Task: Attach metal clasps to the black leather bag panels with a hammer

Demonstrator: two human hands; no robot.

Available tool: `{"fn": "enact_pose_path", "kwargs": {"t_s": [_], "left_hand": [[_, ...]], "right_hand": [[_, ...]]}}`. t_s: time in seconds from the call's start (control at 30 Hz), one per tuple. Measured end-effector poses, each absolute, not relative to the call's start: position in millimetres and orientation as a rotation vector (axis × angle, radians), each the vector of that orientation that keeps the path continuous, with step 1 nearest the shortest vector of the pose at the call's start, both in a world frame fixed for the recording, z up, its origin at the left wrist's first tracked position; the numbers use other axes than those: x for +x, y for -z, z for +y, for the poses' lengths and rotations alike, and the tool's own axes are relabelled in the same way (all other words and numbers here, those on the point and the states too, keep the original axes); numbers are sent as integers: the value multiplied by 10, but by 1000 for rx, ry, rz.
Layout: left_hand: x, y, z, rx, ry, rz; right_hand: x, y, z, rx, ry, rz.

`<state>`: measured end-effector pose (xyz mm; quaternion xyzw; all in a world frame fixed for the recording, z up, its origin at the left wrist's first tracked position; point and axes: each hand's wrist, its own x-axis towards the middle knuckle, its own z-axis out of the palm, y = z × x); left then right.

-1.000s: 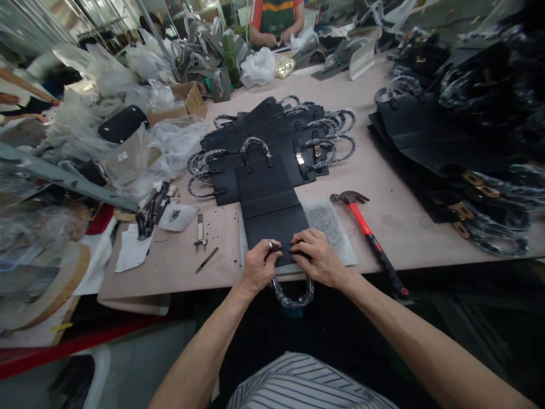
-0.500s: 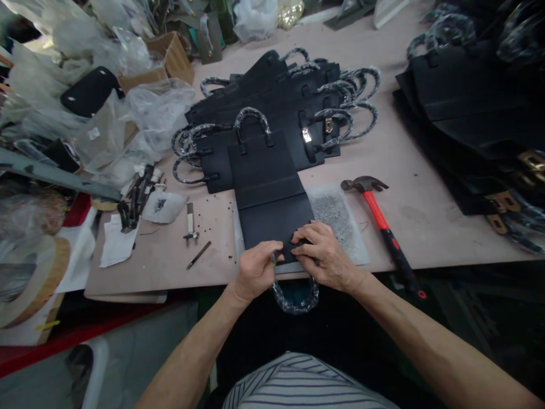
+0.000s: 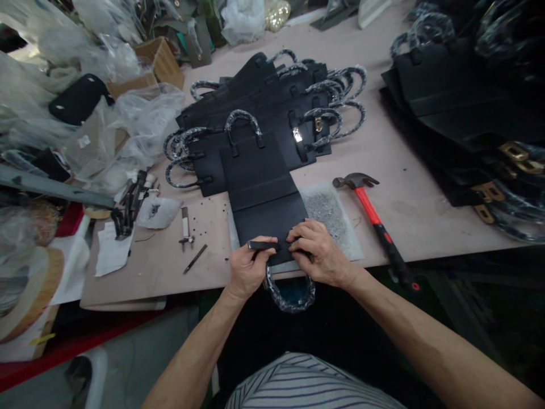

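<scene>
A black bag panel (image 3: 266, 196) lies flat at the table's front edge, with a plastic-wrapped handle at each end. The near handle (image 3: 292, 304) hangs past the edge, between my forearms. My left hand (image 3: 249, 267) grips a short dark rod (image 3: 260, 245), held nearly level just over the panel's near end. Close beside it, my right hand (image 3: 319, 253) has its fingertips bent together on the panel; whatever they pinch is hidden. A speckled pale sheet (image 3: 330, 218) lies partly beneath the panel. To the right rests a claw hammer (image 3: 370, 210) with a red and black handle.
More black bag panels (image 3: 251, 105) are piled behind, and another stack (image 3: 447, 102) with gold clasps is at right. On the left lie a thin metal rod (image 3: 196, 258), a small metal tool (image 3: 185, 227), a bag of small parts (image 3: 157, 212), clear plastic bags (image 3: 145, 116) and a carton (image 3: 164, 62).
My left hand has tipped the dark rod from pointing end-on to lying nearly level, its length now showing. My right hand stays at the panel. The whole view has shifted slightly.
</scene>
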<state>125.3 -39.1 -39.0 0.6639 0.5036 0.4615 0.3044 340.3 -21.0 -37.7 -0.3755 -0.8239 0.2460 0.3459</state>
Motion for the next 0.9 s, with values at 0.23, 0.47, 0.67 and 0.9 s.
{"fn": "enact_pose_path", "kwargs": {"t_s": [0.23, 0.47, 0.67, 0.9], "left_hand": [[1282, 349, -385, 1832, -1223, 1303], [1295, 314, -378, 1868, -1186, 1334], [1306, 341, -378, 1932, -1217, 1325], [1301, 377, -390, 2009, -1249, 1308]], "right_hand": [[3421, 381, -210, -972, -688, -2070], [3414, 372, -206, -961, -692, -2059], [3416, 372, -204, -955, -695, -2052], [3413, 357, -204, -959, -701, -2049]]}}
